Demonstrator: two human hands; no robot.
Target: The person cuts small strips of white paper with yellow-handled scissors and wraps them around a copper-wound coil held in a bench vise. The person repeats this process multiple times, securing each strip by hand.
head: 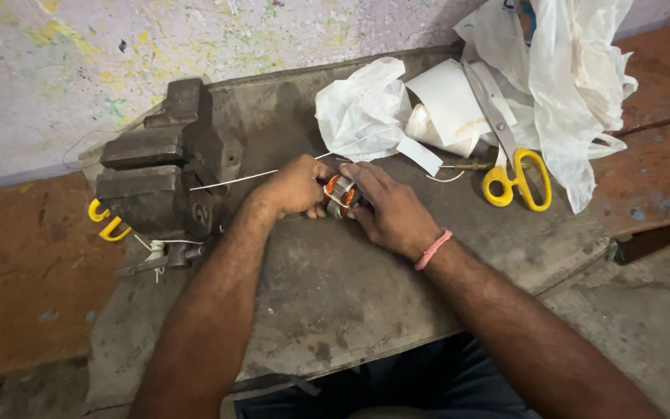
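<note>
Most of the coil (340, 192) is covered: only a sliver of copper winding and grey metal shows between the two hands, so its full shape cannot be made out. The fingertips of both hands are tucked around it and mostly out of sight. Behind the hands, the blades of the scissors (515, 172) run up under a plastic bag (575, 77), and that bag is cut off by the top edge. What sits inside the bag is unclear. A small screwdriver-like tool (465, 165) just beyond the right hand is partly buried under paper.

The coil sits on the bench (335, 295), pinched between the hands. The left hand (295, 186) is curled against its left side, fingers closed on it. The right hand (388, 208) grips it from the right, fingers bent over the top. A thin white cord (234, 181) runs from the left hand's knuckles away to the left, towards the vise (157, 171).

By count: one coil, one vise left of the left hand, one pair of yellow-handled scissors right of the right hand, one roll of white paper (447, 112) behind the hands, two white plastic bags, the second one (360, 105) crumpled just behind the hands, and one pink band (433, 249) on the right wrist.
</note>
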